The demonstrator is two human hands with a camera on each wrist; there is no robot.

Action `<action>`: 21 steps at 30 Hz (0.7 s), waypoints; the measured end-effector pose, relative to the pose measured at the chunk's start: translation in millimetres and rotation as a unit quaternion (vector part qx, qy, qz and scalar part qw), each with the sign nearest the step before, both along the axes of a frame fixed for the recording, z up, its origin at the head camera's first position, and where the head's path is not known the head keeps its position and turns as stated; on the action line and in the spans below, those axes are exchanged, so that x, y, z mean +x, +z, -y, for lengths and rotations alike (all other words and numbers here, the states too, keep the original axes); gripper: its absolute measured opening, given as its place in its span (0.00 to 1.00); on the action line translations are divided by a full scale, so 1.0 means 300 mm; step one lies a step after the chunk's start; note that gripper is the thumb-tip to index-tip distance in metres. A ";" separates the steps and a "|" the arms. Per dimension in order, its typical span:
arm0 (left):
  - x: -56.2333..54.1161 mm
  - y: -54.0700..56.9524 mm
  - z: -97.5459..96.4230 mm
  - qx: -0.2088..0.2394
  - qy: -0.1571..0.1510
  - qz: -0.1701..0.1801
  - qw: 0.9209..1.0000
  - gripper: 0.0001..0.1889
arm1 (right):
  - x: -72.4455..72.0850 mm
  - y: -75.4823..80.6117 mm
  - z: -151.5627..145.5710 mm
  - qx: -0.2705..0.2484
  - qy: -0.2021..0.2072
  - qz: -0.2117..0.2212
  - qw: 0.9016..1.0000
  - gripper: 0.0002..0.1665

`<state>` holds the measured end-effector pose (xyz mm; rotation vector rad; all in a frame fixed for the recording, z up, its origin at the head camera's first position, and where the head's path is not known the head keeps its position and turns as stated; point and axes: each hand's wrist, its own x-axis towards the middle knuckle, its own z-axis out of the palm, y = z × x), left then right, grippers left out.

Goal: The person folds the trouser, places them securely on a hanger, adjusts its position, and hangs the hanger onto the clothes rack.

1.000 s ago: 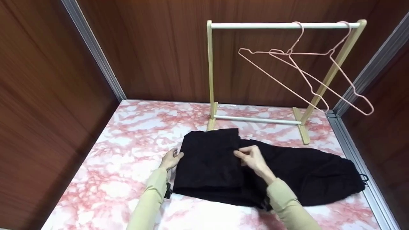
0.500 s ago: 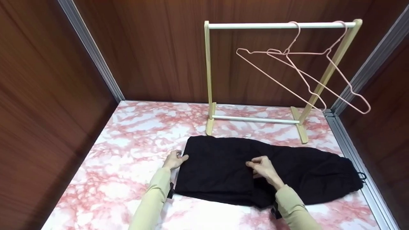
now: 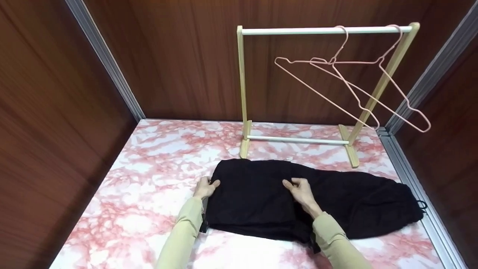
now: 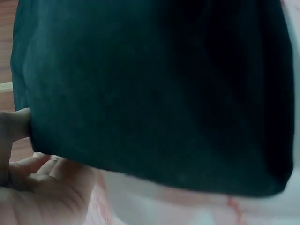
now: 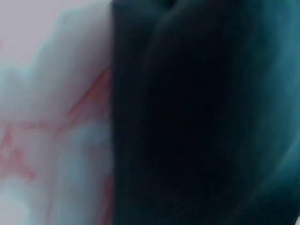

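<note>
Much of both hands is hidden: in the head view the black garment point(image 3: 254, 198) covers most of the fingers of the left hand point(image 3: 204, 188), whose thumb lies on top of the cloth's left edge so that the hand pinches it. The left wrist view shows that thumb and a few blurred fingers at the hem, the hand cut off by the frame. The right hand point(image 3: 303, 192) grips the edge of the folded-over layer, thumb on top, its other fingertips out of sight; the right wrist view gives only dark, blurred cloth beside the table. The garment lies across the marbled table point(image 3: 149, 186), in front of the rack point(image 3: 242, 82), folded over at its left part, and its lower layers are hard to tell apart. One small cord loop point(image 3: 422, 204) sticks out at its right end. Two sleeves point(image 3: 183, 235) run off the bottom of the frame, with a dark, unclear object point(image 3: 204, 225) by the left wrist and another by the right. Two pink hangers point(image 3: 333, 62) overlap on the rack, which has two wooden posts and two white bars.
</note>
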<state>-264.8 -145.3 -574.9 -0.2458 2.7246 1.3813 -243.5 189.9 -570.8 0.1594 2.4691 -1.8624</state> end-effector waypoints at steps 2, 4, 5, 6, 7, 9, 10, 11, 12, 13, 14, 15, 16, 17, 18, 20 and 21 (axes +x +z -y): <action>0.006 0.010 0.008 0.019 -0.007 -0.008 1.000 0.11 | -0.002 0.018 0.014 0.023 -0.016 -0.038 0.999 0.23; 0.011 0.021 0.019 0.049 -0.017 -0.020 0.998 0.11 | -0.002 0.037 0.027 0.031 -0.022 -0.071 0.997 0.14; 0.013 0.025 0.025 0.068 -0.020 -0.026 0.997 0.11 | -0.001 0.046 0.031 0.033 -0.018 -0.085 0.996 0.10; 0.015 0.028 0.031 0.086 -0.022 -0.030 0.996 0.11 | -0.001 0.054 0.034 0.034 -0.011 -0.095 0.995 0.10; 0.016 0.030 0.037 0.100 -0.024 -0.035 0.994 0.11 | -0.001 0.059 0.035 0.035 -0.001 -0.098 0.995 0.15; 0.020 0.030 0.047 0.116 -0.031 -0.042 0.992 0.12 | -0.004 0.060 0.031 0.033 0.029 -0.077 0.996 0.26; 0.022 0.028 0.052 0.112 -0.035 -0.043 0.992 0.12 | -0.006 0.055 0.026 0.030 0.048 -0.054 0.997 0.30; 0.023 0.025 0.055 0.104 -0.035 -0.040 0.993 0.12 | -0.009 0.049 0.020 0.025 0.069 -0.023 0.997 0.34; 0.024 0.022 0.058 0.089 -0.039 -0.038 0.995 0.12 | -0.012 0.042 0.014 0.018 0.088 0.010 0.996 0.37; 0.025 0.017 0.060 0.072 -0.044 -0.038 0.996 0.12 | -0.015 0.035 0.007 0.011 0.104 0.046 0.993 0.40; 0.026 0.013 0.062 0.055 -0.049 -0.040 0.996 0.13 | -0.019 0.028 0.001 0.003 0.117 0.080 0.990 0.43; 0.027 0.010 0.064 0.039 -0.054 -0.041 0.997 0.13 | -0.024 0.023 -0.005 0.002 0.129 0.107 0.986 0.45; 0.026 0.007 0.065 0.033 -0.056 -0.040 0.997 0.14 | -0.028 0.021 -0.007 -0.005 0.136 0.132 0.982 0.48; 0.025 0.004 0.066 0.031 -0.058 -0.040 0.997 0.15 | -0.033 0.020 -0.009 -0.008 0.138 0.149 0.979 0.50; 0.022 0.002 0.066 0.035 -0.060 -0.041 0.997 0.17 | -0.038 0.020 -0.009 -0.012 0.137 0.160 0.977 0.52; 0.017 -0.003 0.067 0.045 -0.058 -0.044 0.996 0.20 | -0.046 0.020 -0.006 -0.014 0.137 0.167 0.976 0.55; 0.013 -0.004 0.066 0.051 -0.056 -0.044 0.996 0.22 | -0.049 0.021 -0.002 -0.015 0.136 0.163 0.977 0.56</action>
